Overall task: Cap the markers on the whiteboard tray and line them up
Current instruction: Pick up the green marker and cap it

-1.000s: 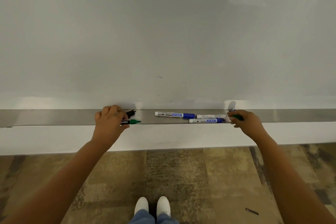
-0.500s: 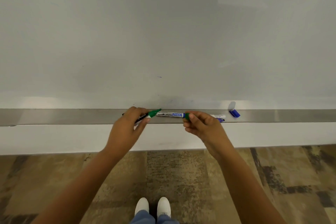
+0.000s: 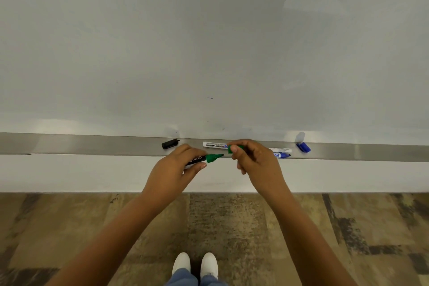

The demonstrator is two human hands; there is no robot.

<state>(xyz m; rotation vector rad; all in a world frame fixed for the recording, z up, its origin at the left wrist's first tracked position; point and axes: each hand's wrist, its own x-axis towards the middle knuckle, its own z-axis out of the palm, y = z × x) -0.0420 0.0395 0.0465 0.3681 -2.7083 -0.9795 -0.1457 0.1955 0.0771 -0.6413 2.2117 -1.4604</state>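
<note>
My left hand [image 3: 176, 165] holds the light, stiff green marker [image 3: 204, 159] by its barrel just near the tray [image 3: 92, 145], while my right hand [image 3: 253, 160] pinches its small, probably slippery green cap [image 3: 235, 148].

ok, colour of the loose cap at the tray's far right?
Blue. The loose cap lies on the tray, clear in the head view.
</note>
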